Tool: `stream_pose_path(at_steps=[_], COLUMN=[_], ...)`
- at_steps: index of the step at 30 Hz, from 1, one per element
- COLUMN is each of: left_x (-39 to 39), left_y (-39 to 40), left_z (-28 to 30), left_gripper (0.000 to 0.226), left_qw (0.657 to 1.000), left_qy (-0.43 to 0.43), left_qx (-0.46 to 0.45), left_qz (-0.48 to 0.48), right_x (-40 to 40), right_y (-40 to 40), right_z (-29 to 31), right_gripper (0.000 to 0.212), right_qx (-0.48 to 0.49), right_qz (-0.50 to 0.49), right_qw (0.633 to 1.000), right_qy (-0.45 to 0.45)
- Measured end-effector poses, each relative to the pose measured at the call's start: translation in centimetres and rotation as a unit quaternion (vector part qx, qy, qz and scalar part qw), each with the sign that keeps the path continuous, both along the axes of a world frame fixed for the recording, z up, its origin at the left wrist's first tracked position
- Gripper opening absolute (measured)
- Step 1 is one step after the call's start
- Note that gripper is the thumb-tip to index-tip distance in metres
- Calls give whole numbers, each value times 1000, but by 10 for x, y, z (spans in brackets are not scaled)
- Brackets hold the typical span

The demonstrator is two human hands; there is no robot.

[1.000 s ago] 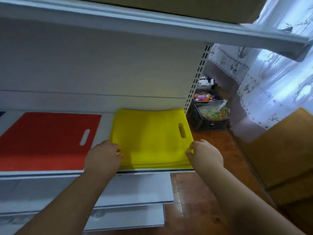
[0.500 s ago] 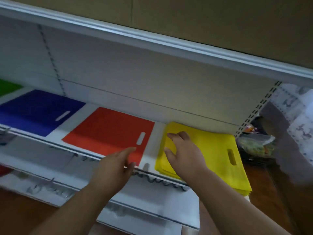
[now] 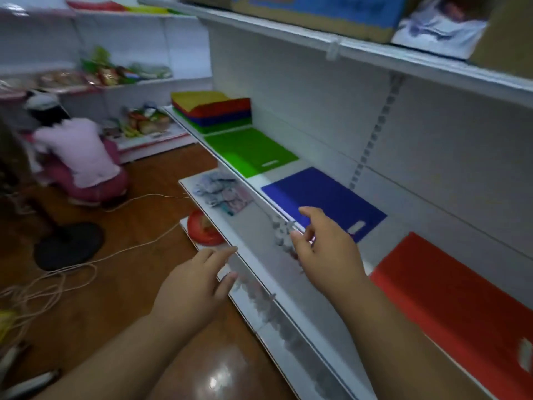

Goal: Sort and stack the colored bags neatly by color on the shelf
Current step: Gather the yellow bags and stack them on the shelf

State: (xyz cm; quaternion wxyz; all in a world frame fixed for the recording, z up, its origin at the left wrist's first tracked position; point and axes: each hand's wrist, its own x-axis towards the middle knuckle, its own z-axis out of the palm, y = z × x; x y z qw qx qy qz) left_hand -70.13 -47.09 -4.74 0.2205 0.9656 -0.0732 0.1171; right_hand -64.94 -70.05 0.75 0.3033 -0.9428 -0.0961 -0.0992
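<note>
Both hands empty, fingers loose: left hand [image 3: 192, 287] over the lower shelf edge, right hand [image 3: 326, 249] just near the blue bag [image 3: 323, 197]; on the shelf [image 3: 383, 241], mixed stack [image 3: 212, 111] far left, green bag [image 3: 251, 151], blue, red bag [image 3: 461, 301] near right.

Premises: small retail shop. White metal gondola shelving [image 3: 375, 174] with slotted uprights, flat coloured bags [image 3: 251, 151] laid out in rows, and packaged goods [image 3: 115, 73] on further shelves. A person [image 3: 80, 157] crouches on the wooden floor [image 3: 121, 290] at a far shelf.
</note>
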Motion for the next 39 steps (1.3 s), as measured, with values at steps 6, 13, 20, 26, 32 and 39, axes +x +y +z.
stream_pose_path(at_steps=[6,13,20,26,32,39], left_x=[66,171,238,314,414,530], left_y=[72,144,246,349,399,400], left_z=[1,4,1,-11,-8,-28], left_gripper=[46,57,53,47,40,37], left_qw=[995,983,968,976,988,992], left_qy=[33,37,46,48,46,64], left_qx=[-36,-37,-50,-69,-97,-109], left_qz=[91,174,243,200,113,20], right_x=[86,218,315,376,434,514], right_y=[81,177,286,377,400,389], right_z=[-2,-5,-2,-15,-3,-14], right_gripper=[44,40,42,36,24,69], right_qx=[7,-2,5,11,-4,40], right_qz=[53,127,166,117,-5,-60], right_qw=[999,992,986,993,1000,990], right_qy=[9,-10,10,30,20,120])
